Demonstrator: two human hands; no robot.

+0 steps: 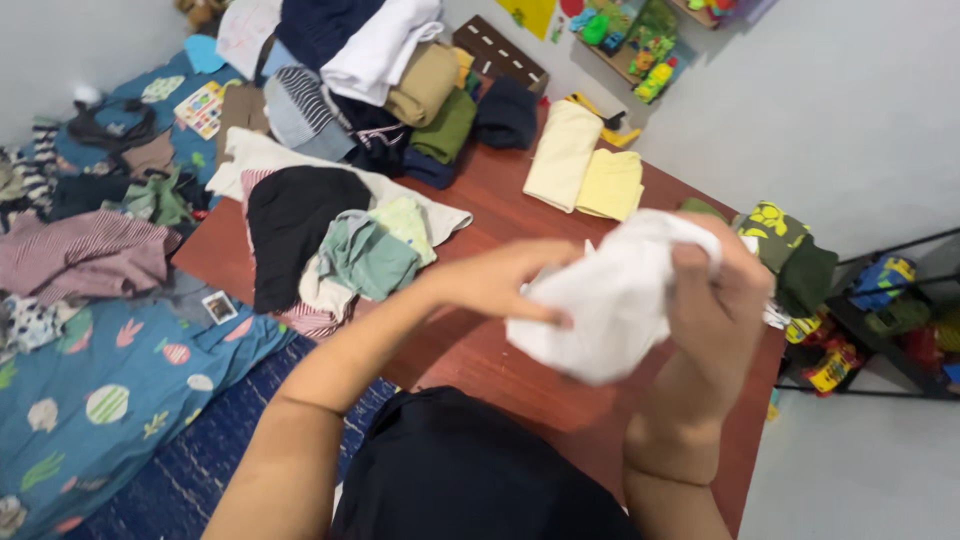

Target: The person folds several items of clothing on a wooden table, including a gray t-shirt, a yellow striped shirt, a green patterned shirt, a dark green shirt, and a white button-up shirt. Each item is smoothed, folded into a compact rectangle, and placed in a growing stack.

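Where the blue patterned bedding meets the table's left edge, a loose clothes pile covers the wooden table. Bare tabletop lies below the hands. The left hand and right hand both grip a white garment, held above the table. Two folded yellow pieces lie beyond.

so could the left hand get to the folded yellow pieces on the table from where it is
Probably not right away: the left hand grips the white cloth together with the right hand. The yellow pieces lie uncovered on the table beyond it.
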